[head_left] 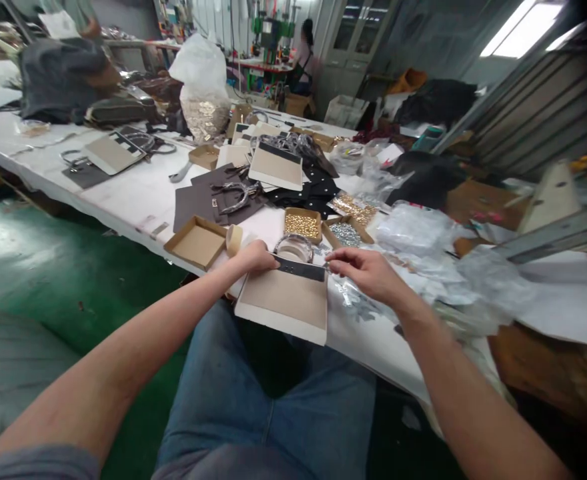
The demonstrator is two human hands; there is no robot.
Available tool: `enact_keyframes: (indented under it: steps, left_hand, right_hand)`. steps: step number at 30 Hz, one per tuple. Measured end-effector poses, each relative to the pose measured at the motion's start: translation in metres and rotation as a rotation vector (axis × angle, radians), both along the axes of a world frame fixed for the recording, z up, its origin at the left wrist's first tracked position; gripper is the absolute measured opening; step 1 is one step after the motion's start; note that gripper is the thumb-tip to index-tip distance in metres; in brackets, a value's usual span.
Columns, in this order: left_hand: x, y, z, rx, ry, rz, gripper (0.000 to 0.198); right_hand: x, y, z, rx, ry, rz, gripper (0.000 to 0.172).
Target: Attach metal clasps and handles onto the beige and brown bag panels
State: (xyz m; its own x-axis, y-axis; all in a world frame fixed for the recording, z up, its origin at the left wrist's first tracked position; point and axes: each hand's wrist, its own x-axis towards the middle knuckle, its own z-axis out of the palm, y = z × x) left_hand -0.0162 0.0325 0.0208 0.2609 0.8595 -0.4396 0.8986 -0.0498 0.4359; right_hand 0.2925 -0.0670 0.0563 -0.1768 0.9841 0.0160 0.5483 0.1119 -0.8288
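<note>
A beige panel (pixel 283 300) with a dark strip along its top lies at the table's near edge and juts over it. My left hand (pixel 259 257) is closed on the panel's top left corner. At the strip's right end is my right hand (pixel 356 267), thumb and fingers pinched together; what is between them is too small to name. A wrapped ring-shaped handle (pixel 293 248) stands just behind the strip. Beyond it are a box of gold-coloured pieces (pixel 302 225) and a box of silver-coloured pieces (pixel 345 233).
An open cardboard box (pixel 197 242) and a tape roll (pixel 234 240) sit to the left. Dark panels (pixel 198 200) and stacked beige panels (pixel 275 167) lie farther back. Plastic bags (pixel 413 230) crowd the right side. A person (pixel 303 60) is in the background.
</note>
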Motion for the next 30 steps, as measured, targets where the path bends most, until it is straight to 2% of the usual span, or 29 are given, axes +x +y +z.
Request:
enact_keyframes:
  steps: [4, 7, 10, 15, 19, 25, 30]
  left_hand:
    - [-0.003, -0.002, -0.002, 0.012, -0.025, 0.007, 0.050]
    - [-0.004, 0.000, -0.006, -0.006, -0.052, 0.005, 0.049]
    - [-0.005, 0.002, -0.009, -0.026, -0.064, 0.007, 0.052]
    - [-0.006, 0.001, -0.004, -0.055, -0.067, 0.024, 0.057]
    - [-0.006, -0.001, 0.000, -0.063, -0.063, 0.023, 0.055]
    - [-0.009, -0.003, -0.002, -0.063, -0.093, 0.027, 0.055]
    - [-0.009, -0.004, -0.002, -0.038, -0.101, 0.012, 0.051]
  right_hand:
    - [-0.050, 0.036, -0.026, -0.003, -0.051, 0.174, 0.025]
    - [-0.066, 0.049, -0.046, 0.013, -0.092, 0.200, 0.023]
    - [-0.072, 0.053, -0.057, 0.044, -0.132, 0.201, 0.021]
    - [-0.077, 0.052, -0.064, 0.124, -0.179, 0.185, 0.020]
    - [-0.082, 0.051, -0.066, 0.113, -0.180, 0.168, 0.020]
    - [-0.089, 0.050, -0.067, 0.217, -0.310, 0.206, 0.023]
    - [-0.091, 0.045, -0.066, 0.251, -0.337, 0.192, 0.024]
